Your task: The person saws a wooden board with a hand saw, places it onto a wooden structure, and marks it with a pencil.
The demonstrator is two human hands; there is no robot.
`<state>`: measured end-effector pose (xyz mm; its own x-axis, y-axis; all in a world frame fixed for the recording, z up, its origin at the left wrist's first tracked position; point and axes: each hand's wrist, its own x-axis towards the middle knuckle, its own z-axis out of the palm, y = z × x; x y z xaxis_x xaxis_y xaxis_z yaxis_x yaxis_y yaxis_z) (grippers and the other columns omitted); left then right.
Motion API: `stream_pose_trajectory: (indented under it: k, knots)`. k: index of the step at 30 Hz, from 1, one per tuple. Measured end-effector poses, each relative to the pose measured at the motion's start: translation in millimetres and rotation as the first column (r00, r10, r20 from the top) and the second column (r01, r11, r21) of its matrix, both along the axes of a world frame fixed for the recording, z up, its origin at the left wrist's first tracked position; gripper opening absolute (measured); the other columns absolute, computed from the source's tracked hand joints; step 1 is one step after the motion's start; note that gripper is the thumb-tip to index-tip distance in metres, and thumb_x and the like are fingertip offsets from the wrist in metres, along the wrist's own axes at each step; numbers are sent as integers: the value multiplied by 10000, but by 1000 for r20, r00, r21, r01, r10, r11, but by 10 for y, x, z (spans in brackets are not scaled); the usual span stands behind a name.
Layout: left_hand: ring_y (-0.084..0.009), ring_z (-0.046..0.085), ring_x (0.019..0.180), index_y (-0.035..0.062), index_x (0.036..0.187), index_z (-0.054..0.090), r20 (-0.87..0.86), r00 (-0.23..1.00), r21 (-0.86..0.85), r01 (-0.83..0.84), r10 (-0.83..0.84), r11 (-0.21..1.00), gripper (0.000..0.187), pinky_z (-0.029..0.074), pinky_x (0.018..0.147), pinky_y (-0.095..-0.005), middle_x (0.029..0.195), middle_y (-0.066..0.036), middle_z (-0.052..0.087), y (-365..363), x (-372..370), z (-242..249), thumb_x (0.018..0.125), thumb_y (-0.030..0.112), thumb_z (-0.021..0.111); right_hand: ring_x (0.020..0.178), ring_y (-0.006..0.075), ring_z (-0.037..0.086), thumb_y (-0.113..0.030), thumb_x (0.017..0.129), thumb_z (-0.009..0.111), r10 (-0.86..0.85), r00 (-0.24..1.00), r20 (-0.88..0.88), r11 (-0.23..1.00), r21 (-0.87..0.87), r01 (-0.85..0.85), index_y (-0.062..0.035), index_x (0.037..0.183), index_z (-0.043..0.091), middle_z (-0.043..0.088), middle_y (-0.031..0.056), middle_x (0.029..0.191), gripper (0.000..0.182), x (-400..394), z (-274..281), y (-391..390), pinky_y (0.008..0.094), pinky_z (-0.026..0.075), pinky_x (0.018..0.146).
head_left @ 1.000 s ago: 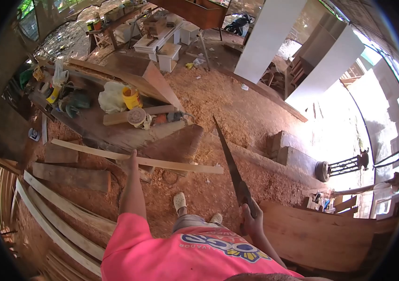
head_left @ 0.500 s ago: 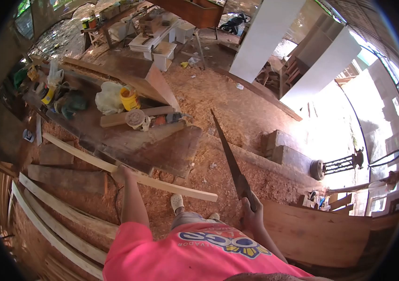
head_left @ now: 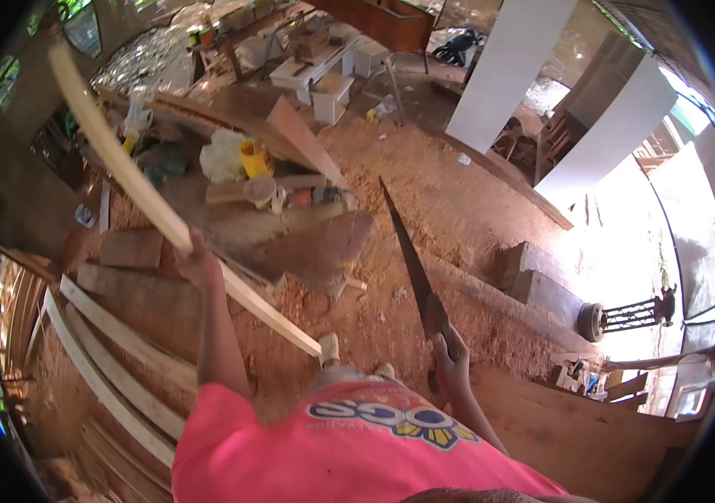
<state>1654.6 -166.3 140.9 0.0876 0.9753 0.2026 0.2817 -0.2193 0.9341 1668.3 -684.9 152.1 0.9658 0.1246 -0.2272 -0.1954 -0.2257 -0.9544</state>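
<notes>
My left hand [head_left: 198, 261] is closed around a long pale wooden strip [head_left: 127, 172], near its middle. The strip slants, its far end raised at the upper left and its near end low beside my foot. In my right hand [head_left: 451, 356] is the handle of a handsaw [head_left: 410, 260]. The saw's dark, tapering blade points forward and away from me, apart from the strip. Part of each hand's fingers is hidden behind what it holds.
A low work table [head_left: 290, 247] carries a yellow container [head_left: 254, 158], a plastic bag [head_left: 223, 157] and a wood block. Several long boards [head_left: 114, 369] lie at the left. White panels [head_left: 512, 67] stand at the back right. Wood shavings [head_left: 424, 184] cover the ground.
My left hand has lifted the wooden strip's far end up, tilting it from lying low near the table to a steep slant. The saw stays in my right hand, and the view has shifted slightly.
</notes>
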Motion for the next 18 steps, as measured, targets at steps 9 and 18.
stream_pose_trajectory:
  k: [9,18]
  knots:
    - [-343,727,841,-24,1021,697,-67,983,377,182,-170,908,631,555,766,-460,855,-196,721,-401,351,707,901,594,748,485,61,459,-321,1078,621,-6,999,47,1000,-14,7,-86,870,594,508,-30,618,315,75,-165,-877,259,373,440]
    - [-288,721,869,-68,1194,650,301,949,-213,-25,90,977,616,572,812,-416,978,-141,752,-768,542,856,931,481,748,489,71,472,-346,1071,629,-129,991,42,991,-14,130,-78,911,603,513,-13,615,313,119,-131,-1381,255,390,455]
